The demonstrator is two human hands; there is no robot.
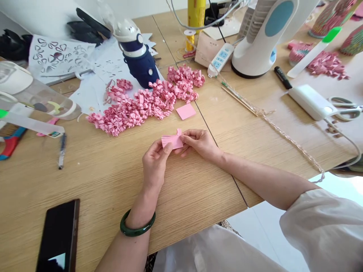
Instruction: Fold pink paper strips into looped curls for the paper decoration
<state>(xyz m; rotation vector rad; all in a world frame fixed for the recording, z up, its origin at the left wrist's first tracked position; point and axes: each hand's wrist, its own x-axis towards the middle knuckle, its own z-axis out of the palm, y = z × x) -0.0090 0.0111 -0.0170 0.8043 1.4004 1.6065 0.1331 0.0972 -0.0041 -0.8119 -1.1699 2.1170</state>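
Two hands on pink paper

What lies on our surface
We hold a fringed paper between left hand and right hand; just behind lies a paper square, then a heap of curls before a bottle; a phone lies near left, a fan far right.

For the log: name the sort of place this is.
Probably a paper-craft worktable: heap of curled pink paper pieces, scissors, fringed pink slip held by left hand and right hand.
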